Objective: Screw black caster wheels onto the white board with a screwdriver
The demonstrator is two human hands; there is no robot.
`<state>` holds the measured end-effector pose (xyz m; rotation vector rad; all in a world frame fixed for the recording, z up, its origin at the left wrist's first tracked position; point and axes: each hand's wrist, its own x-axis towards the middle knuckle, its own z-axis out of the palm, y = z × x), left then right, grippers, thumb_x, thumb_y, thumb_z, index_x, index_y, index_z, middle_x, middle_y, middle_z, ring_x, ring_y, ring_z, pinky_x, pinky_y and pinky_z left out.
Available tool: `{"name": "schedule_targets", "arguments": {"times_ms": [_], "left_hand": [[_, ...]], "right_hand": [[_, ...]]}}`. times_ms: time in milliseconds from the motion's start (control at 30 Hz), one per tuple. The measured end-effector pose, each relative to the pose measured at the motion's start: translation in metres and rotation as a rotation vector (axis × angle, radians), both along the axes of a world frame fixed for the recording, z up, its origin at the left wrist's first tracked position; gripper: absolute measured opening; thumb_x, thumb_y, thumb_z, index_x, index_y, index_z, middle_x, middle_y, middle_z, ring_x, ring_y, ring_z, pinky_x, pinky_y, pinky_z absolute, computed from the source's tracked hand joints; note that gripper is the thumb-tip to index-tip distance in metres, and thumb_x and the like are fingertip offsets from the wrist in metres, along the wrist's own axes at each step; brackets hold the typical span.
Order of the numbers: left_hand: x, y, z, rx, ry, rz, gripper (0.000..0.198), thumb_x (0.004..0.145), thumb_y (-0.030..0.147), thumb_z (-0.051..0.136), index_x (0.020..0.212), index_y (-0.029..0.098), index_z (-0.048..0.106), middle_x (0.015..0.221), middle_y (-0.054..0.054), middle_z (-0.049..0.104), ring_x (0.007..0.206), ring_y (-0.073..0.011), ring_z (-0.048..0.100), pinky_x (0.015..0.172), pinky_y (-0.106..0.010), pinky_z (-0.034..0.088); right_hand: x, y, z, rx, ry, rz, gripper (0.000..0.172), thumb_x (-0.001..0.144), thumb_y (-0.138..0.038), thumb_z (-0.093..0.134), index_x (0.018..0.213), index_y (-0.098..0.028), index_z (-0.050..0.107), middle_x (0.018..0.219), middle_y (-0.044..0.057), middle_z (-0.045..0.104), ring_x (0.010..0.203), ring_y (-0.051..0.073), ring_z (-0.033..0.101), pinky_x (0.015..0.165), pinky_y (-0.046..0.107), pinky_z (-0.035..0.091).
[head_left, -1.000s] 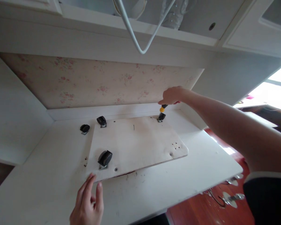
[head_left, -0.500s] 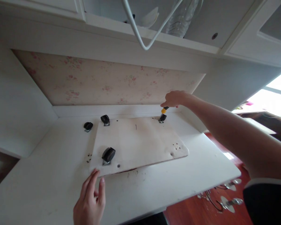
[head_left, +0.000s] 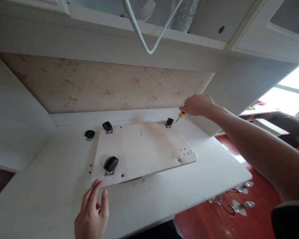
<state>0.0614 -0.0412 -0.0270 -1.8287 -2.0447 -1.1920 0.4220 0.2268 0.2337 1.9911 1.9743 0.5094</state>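
A white board point(head_left: 149, 149) lies on the white countertop, with black casters standing on three of its corners. My right hand point(head_left: 198, 104) grips a screwdriver point(head_left: 181, 115) with a yellow and black handle. Its tip points down beside the far right caster point(head_left: 169, 122), apart from it. Fingers of my left hand point(head_left: 92, 207) rest at the board's near left corner, spread and holding nothing. Close to them stands the near left caster point(head_left: 111, 164). Another caster point(head_left: 107, 126) is on the far left corner. A loose caster point(head_left: 89, 134) lies left of the board.
Several small screws point(head_left: 90, 168) lie left of the board, and several small dark spots point(head_left: 184, 151) mark its near right corner. A white cable point(head_left: 149, 49) hangs from the shelf above. Lamp parts point(head_left: 239, 205) sit on the red floor at right.
My right hand has drawn the screwdriver off the far right caster, to its right. The left hand stays at the board's corner. The whole view has shifted slightly.
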Motion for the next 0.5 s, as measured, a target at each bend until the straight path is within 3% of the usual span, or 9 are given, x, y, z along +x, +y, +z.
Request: {"name": "schedule_targets", "arguments": {"times_ms": [233, 500], "left_hand": [[0.006, 0.000, 0.006, -0.017, 0.002, 0.027, 0.035, 0.093, 0.035, 0.056, 0.125, 0.020, 0.058, 0.123, -0.012, 0.067, 0.052, -0.0088, 0.057, 0.051, -0.023, 0.050], [0.008, 0.001, 0.008, -0.042, -0.012, 0.043, 0.038, 0.093, 0.037, 0.055, 0.126, 0.020, 0.059, 0.122, -0.013, 0.066, 0.052, -0.0091, 0.055, 0.050, -0.023, 0.048]], "right_hand": [[0.004, 0.013, -0.019, -0.036, 0.054, 0.045, 0.057, 0.087, -0.060, 0.039, 0.104, -0.018, 0.075, 0.105, 0.020, 0.070, 0.096, 0.037, 0.064, 0.071, 0.043, 0.048], [0.001, 0.020, -0.020, -0.050, 0.121, 0.074, 0.062, 0.087, -0.066, 0.036, 0.108, -0.020, 0.073, 0.106, 0.020, 0.069, 0.099, 0.037, 0.063, 0.077, 0.045, 0.048]]}}
